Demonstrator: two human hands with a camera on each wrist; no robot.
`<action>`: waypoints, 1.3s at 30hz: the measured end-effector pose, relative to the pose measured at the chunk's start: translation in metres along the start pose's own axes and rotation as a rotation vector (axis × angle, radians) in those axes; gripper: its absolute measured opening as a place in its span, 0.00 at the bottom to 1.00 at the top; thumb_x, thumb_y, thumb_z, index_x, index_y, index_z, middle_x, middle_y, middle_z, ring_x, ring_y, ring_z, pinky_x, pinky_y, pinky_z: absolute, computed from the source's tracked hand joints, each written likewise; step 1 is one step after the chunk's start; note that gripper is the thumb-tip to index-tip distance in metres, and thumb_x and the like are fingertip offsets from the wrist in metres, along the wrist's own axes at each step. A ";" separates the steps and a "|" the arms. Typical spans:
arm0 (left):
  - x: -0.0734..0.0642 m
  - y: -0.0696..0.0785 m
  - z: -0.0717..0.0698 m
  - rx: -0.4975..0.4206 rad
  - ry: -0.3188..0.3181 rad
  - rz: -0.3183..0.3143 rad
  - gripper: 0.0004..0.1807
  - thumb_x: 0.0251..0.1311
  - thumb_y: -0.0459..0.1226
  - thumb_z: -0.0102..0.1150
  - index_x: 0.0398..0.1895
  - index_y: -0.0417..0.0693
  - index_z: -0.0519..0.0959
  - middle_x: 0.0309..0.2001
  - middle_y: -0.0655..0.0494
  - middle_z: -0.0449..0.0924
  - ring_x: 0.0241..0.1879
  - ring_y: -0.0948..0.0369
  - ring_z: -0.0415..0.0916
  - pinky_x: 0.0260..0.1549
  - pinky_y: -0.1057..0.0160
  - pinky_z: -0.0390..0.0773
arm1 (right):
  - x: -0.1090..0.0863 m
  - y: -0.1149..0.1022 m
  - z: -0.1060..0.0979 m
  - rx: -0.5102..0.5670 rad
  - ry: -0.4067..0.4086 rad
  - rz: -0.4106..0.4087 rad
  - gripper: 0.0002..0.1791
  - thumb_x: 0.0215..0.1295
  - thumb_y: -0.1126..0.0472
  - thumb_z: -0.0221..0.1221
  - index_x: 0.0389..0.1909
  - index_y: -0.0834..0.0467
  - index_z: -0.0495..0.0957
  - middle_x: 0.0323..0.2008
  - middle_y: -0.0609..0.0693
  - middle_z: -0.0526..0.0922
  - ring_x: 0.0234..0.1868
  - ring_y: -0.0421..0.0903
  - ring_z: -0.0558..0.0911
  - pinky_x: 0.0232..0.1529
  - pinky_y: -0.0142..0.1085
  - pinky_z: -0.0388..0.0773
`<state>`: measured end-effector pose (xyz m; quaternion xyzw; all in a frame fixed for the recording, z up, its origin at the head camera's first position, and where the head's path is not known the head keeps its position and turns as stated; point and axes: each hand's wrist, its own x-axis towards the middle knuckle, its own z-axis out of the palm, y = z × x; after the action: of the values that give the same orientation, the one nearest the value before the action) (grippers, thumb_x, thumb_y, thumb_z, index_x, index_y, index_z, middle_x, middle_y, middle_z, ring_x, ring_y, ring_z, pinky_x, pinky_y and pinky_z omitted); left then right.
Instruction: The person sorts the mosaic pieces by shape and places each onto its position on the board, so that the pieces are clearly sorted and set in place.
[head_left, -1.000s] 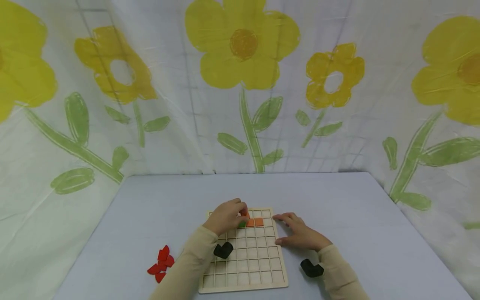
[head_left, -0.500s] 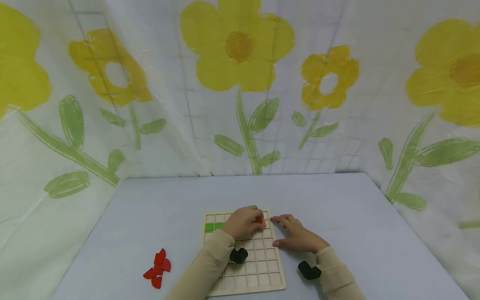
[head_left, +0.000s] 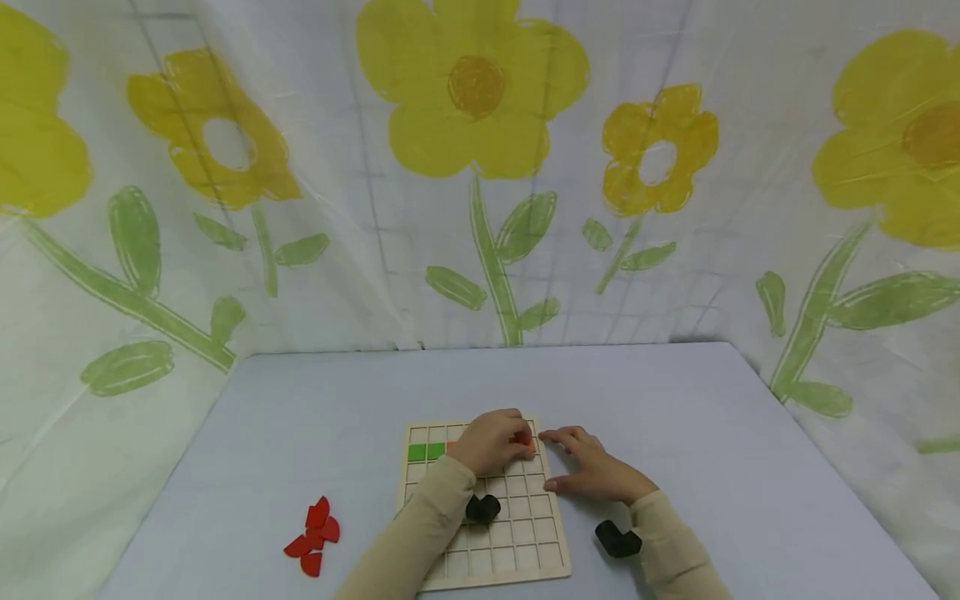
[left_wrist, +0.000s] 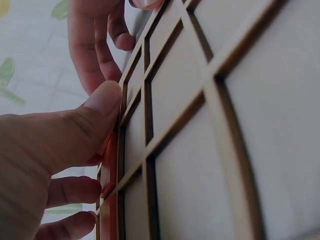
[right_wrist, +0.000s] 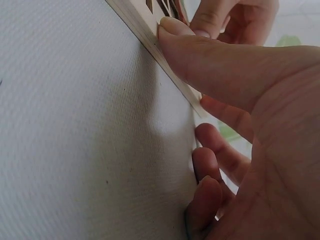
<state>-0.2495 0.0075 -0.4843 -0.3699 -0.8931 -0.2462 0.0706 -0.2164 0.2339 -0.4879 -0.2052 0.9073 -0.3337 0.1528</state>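
Note:
A light wooden grid board [head_left: 495,581] lies on the table. My left hand [head_left: 491,442] reaches over its upper part, pinching a small red-orange tile [head_left: 527,443] at the right end of the second row. In the left wrist view the thumb [left_wrist: 102,100] bears on this tile [left_wrist: 103,150] against the grid, and its underside is hidden. Green tiles [head_left: 417,452] fill the left of that row; my hand covers most of the squares between. My right hand [head_left: 596,471] rests at the board's right edge, its thumb [right_wrist: 200,55] on the rim and fingers spread.
Several loose red pieces [head_left: 315,533], some with rounded edges, lie on the table left of the board. A black wrist strap [head_left: 618,540] is on the right forearm, another [head_left: 482,509] on the left. A flowered cloth [head_left: 337,167] hangs behind the table.
My left hand has moved right along the second row with the small tile, over the orange tiles, uncovering green tiles at left. The right hand stays at the board's edge.

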 end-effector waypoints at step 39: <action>-0.205 -0.024 -0.104 0.202 0.323 -0.312 0.13 0.46 0.31 0.73 0.34 0.52 0.80 0.36 0.62 0.74 0.38 0.63 0.73 0.35 0.64 0.77 | 0.001 -0.005 -0.002 -0.011 0.000 0.042 0.42 0.52 0.41 0.68 0.68 0.43 0.63 0.66 0.52 0.60 0.64 0.56 0.62 0.55 0.58 0.67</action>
<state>-0.1253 -0.1861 -0.4661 -0.1747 -0.9365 -0.2197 0.2100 -0.2166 0.2313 -0.4834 -0.1868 0.9133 -0.3254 0.1585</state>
